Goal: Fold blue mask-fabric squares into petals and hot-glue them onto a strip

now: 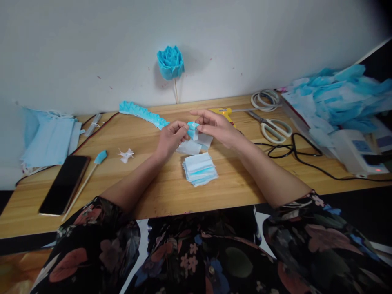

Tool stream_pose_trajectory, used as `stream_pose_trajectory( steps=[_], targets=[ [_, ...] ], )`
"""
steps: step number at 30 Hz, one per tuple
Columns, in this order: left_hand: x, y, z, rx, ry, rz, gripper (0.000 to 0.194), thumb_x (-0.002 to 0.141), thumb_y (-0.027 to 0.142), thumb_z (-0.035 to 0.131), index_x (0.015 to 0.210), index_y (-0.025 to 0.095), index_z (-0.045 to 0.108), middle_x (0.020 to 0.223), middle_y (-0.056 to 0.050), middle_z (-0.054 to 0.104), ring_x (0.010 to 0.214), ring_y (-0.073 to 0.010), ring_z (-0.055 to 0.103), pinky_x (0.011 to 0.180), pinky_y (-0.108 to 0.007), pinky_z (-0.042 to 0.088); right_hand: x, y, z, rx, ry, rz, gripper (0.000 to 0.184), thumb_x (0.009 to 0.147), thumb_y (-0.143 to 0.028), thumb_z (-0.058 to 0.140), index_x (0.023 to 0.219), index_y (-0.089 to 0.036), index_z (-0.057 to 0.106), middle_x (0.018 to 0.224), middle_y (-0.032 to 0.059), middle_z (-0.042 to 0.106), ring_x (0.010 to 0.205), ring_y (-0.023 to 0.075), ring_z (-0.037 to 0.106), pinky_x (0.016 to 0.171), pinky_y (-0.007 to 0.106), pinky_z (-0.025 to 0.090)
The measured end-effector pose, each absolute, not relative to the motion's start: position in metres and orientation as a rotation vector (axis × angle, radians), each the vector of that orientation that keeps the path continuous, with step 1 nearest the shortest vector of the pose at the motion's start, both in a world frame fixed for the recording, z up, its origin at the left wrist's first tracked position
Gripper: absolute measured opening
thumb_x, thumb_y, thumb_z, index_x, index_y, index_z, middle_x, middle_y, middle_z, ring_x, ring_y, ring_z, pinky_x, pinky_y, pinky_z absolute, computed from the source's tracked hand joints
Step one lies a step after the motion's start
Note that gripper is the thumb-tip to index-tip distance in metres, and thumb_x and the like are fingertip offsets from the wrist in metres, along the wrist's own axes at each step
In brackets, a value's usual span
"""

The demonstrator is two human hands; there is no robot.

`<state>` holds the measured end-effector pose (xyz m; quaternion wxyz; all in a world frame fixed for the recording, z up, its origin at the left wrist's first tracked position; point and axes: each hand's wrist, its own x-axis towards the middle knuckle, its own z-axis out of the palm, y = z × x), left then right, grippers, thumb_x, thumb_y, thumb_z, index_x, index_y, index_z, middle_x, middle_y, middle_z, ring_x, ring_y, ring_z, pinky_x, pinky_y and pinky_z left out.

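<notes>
My left hand (174, 136) and my right hand (217, 126) meet over the middle of the table. Between their fingertips is a small folded piece of blue and white mask fabric (192, 130), pinched from both sides. Just below it lie a few loose fabric pieces (190, 147), partly covered by my hands. Nearer to me sits a stack of cut blue and white squares (200, 168). A row of folded blue petals (142, 112) runs from the back left toward my left hand. Behind my right hand lies a yellow glue gun (226, 113), partly hidden.
A blue fabric rose (170, 63) on a stick leans at the wall. Masks (50, 141), a phone (65, 185), and a blue-tipped stick (84, 183) lie left. Right are scissors (272, 127), a black cable (306, 157), a white device (355, 151), and a heap of scraps (343, 96).
</notes>
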<state>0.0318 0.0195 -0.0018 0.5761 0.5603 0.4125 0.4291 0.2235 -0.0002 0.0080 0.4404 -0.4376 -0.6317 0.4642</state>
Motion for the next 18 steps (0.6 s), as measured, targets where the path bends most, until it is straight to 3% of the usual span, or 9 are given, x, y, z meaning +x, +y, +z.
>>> stream_pose_trajectory(
  steps=[8, 12, 18],
  targets=[
    [0.0336, 0.0189, -0.0027, 1.403, 0.951, 1.038, 0.022, 0.088, 0.027, 0.074, 0.071, 0.018, 0.062, 0.056, 0.003, 0.061, 0.050, -0.0069, 0.051, 0.052, -0.020, 0.041, 0.2201, -0.0019, 0.0105, -1.094, -1.582, 1.162, 0.052, 0.083, -0.030, 0.072, 0.133, -0.019, 0.061, 0.094, 0.0018, 0.064, 0.084, 0.0155, 0.060, 0.072, 0.028, 0.047],
    [0.0324, 0.0182, -0.0041, 1.472, 0.876, 1.025, 0.032, 0.089, 0.042, 0.073, 0.070, 0.018, 0.063, 0.058, 0.002, 0.062, 0.052, -0.0075, 0.051, 0.052, -0.021, 0.042, 0.2198, -0.0010, 0.0102, -1.082, -1.596, 1.113, 0.046, 0.083, -0.027, 0.068, 0.128, -0.020, 0.062, 0.087, -0.0002, 0.062, 0.080, 0.0148, 0.058, 0.070, 0.027, 0.045],
    [0.0305, 0.0215, -0.0096, 1.488, 0.782, 1.032, 0.052, 0.096, 0.061, 0.057, 0.069, 0.018, 0.064, 0.061, -0.002, 0.061, 0.053, -0.0092, 0.051, 0.050, -0.023, 0.041, 0.2202, 0.0002, 0.0117, -1.099, -1.612, 1.057, 0.045, 0.082, -0.019, 0.063, 0.126, -0.017, 0.062, 0.085, -0.0011, 0.061, 0.079, 0.0141, 0.058, 0.070, 0.027, 0.045]
  ],
)
